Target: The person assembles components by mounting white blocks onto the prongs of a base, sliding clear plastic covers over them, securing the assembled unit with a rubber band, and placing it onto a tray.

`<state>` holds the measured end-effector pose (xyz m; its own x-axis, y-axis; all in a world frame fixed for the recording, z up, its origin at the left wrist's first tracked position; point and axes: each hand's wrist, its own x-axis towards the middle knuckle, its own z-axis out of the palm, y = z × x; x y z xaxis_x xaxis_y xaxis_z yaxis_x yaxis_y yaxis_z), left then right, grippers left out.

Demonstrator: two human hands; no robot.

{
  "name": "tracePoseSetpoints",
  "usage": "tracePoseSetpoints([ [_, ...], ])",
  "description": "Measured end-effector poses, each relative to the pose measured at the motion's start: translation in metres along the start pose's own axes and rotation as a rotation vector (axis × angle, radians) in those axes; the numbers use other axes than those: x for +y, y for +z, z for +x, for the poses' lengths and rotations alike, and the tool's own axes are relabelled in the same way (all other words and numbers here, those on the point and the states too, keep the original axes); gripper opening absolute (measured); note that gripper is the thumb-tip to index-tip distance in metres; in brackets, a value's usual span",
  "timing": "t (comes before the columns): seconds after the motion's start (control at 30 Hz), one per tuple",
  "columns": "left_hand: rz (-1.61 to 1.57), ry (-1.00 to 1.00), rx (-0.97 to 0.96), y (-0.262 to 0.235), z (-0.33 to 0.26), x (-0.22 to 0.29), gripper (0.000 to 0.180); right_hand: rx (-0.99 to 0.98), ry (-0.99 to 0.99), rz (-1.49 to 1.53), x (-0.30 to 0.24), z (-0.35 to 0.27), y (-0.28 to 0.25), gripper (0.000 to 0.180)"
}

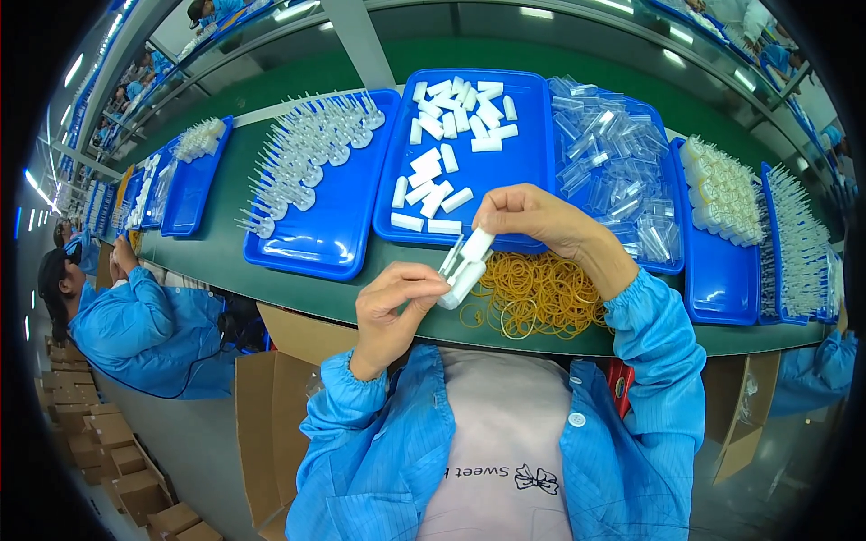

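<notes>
My left hand [392, 311] pinches a white plastic part with thin upright prongs [458, 287] between thumb and fingertips. Closed on a small white block [476, 246], my right hand [539, 221] holds it right against the top of that part. Whether the block sits partly inside the part cannot be made out. Both hands are over the near edge of the blue tray [386, 203], where many similar white blocks [433, 191] lie loose. Beside and below the held pieces is a heap of yellow rubber bands [537, 293] on the green bench.
Left stands a blue tray [329, 252] with rows of pronged clear-white parts [311, 149]. Clear plastic sleeves [613, 153] fill a tray on the right, beyond which stand white pieces [722, 189]. Cardboard boxes [271, 424] stand below the bench; a co-worker [135, 316] sits left.
</notes>
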<state>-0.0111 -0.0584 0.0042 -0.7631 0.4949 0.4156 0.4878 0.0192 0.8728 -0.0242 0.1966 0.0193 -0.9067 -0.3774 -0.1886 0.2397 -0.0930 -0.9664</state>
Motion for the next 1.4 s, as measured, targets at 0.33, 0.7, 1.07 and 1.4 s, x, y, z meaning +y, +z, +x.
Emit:
tracePoseSetpoints([
  [0.33,0.011,0.075,0.162,0.013,0.0,0.004,0.032,-0.016,-0.049,-0.004,-0.004,-0.008,0.033,0.02],
  [0.7,-0.284,-0.308,0.127,0.004,-0.008,-0.015,0.022,0.298,-0.343,-0.623,0.005,0.026,0.004,0.02],
  [1.07,-0.307,-0.305,0.152,0.0,-0.008,-0.019,0.019,0.377,-0.411,-1.019,0.032,0.041,-0.011,0.014],
  [1.4,-0.317,-0.243,0.18,0.002,-0.005,-0.012,0.018,0.317,-0.428,-0.788,0.004,0.013,0.013,0.013],
])
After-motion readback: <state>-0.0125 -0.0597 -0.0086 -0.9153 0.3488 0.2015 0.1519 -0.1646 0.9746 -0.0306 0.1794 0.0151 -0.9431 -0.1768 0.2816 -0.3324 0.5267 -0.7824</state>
